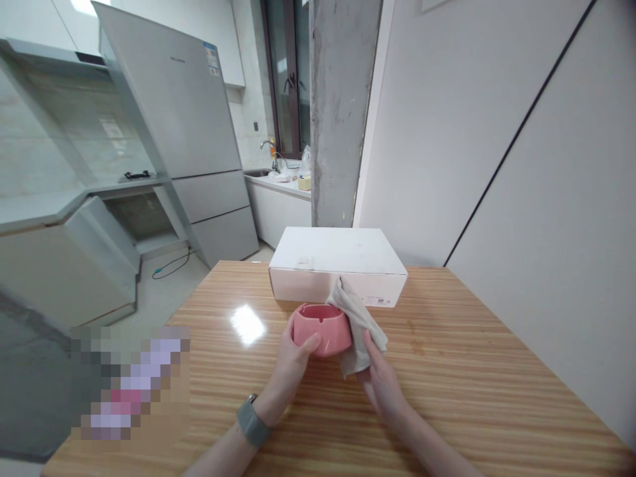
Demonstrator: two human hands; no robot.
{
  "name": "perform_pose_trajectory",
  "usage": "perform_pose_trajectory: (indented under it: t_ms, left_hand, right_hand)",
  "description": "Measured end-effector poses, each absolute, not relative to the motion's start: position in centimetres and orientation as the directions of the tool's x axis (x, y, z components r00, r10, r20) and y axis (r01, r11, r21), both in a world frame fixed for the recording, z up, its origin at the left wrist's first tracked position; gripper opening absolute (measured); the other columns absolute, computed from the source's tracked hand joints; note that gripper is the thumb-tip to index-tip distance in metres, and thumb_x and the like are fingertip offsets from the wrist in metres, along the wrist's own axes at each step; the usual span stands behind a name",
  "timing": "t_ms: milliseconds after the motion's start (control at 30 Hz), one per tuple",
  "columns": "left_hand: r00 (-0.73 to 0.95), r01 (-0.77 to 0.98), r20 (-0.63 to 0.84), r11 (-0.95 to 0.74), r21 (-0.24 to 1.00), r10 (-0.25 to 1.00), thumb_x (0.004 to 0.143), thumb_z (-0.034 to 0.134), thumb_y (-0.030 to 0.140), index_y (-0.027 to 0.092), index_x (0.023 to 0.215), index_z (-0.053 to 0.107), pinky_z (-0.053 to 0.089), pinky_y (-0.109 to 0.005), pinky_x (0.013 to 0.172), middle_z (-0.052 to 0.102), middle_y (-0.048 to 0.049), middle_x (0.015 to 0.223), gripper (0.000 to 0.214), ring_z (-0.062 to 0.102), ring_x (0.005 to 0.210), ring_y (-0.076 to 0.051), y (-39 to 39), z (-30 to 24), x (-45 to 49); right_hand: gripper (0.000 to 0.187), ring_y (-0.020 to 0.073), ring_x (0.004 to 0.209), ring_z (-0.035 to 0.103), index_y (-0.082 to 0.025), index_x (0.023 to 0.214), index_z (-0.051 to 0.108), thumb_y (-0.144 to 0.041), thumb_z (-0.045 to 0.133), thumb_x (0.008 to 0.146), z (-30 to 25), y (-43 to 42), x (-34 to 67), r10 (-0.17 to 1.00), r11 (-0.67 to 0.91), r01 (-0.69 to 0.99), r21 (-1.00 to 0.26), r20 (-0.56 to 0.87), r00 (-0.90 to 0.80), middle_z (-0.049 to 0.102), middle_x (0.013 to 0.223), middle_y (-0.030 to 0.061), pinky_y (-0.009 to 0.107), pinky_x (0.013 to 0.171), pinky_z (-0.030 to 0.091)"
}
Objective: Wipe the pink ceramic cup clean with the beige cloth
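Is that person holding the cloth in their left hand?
No, the right hand holds the cloth, while the left hand grips the pink container.

L hand (292,358): pink bowl (322,336) btwn thumb & fingers
R hand (385,384): grey cloth (356,321) in fingers, at bowl's R side
White box (338,250): just past fingertips
Wood table (457,384): below fingers
Fridge (169,99): far beyond L fingers

Look, lower left: a patch (130,387) broken into blocks, unreadable! At centre, the pink bowl (322,336) partly hides the left hand (293,354); the grey cloth (355,324) covers part of the right hand (381,379). Fine print (380,301) on the white box (338,250), too tiny! Both forearms (427,430), cut by the bottom edge!
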State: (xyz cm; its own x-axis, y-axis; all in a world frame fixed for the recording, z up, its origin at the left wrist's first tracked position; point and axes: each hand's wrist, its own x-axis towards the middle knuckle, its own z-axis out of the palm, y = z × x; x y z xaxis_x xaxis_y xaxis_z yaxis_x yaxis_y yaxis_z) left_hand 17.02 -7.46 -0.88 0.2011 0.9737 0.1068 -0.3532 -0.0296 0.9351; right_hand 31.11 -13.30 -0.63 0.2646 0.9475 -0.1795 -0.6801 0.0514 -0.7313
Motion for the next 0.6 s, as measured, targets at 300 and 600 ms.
perform_pose_trajectory:
  t_ms: [300,600]
  left_hand:
    - [0.521,-0.486,0.094,0.205,0.85,0.848,0.085,0.061,0.033,0.025,0.145,0.042,0.022,-0.04,0.119,0.047,-0.0075,0.148,0.063,0.034,0.142,-0.025,-7.9,-1.7,17.5]
    - [0.517,-0.374,0.144,0.071,0.925,0.844,0.049,0.094,0.028,0.025,0.14,0.048,0.041,-0.046,0.105,0.052,-0.0139,0.141,0.102,0.052,0.125,-0.035,-8.2,0.3,16.8]
  right_hand:
    - [0.041,0.0281,0.123,0.059,-0.027,0.106,0.075,-0.056,0.067,0.078,0.1,-12.4,33.1,0.929,0.068,-0.657,-0.751,-0.193,0.316,0.074,0.117,0.0018,0.041,0.099,0.053]
    - [0.04,0.0313,0.122,0.06,-0.022,0.101,0.076,-0.055,0.066,0.08,1.3,-12.4,33.3,0.937,0.05,-0.695,-0.717,-0.207,0.281,0.076,0.11,0.0061,0.045,0.104,0.048]
